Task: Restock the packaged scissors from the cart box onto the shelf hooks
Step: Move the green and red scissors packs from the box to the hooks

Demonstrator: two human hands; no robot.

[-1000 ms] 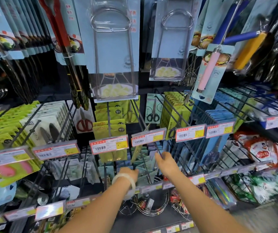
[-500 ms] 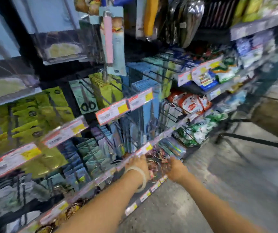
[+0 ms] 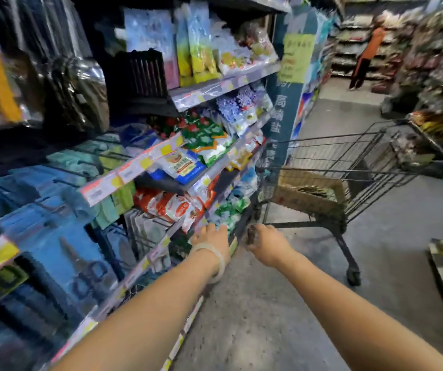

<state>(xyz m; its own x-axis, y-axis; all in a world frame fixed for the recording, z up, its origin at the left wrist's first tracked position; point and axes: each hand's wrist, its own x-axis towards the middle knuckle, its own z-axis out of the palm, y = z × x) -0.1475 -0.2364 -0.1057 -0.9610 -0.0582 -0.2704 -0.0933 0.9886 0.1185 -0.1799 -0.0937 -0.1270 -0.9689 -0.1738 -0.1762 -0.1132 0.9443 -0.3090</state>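
Hands reach far toward cart (image 3: 359,167) at aisle right. Left hand (image 3: 211,236), bangle (image 3: 215,259) on wrist, fingers extended, empty, near shelf edge. Right hand (image 3: 267,243) blurred, grip unclear. Cardboard box (image 3: 308,191) sits in cart basket. Blue packaged scissors (image 3: 81,266) hang on hooks near left.

View swung right: both hands off hooks, extended toward cart (image 3: 348,167) now visible.
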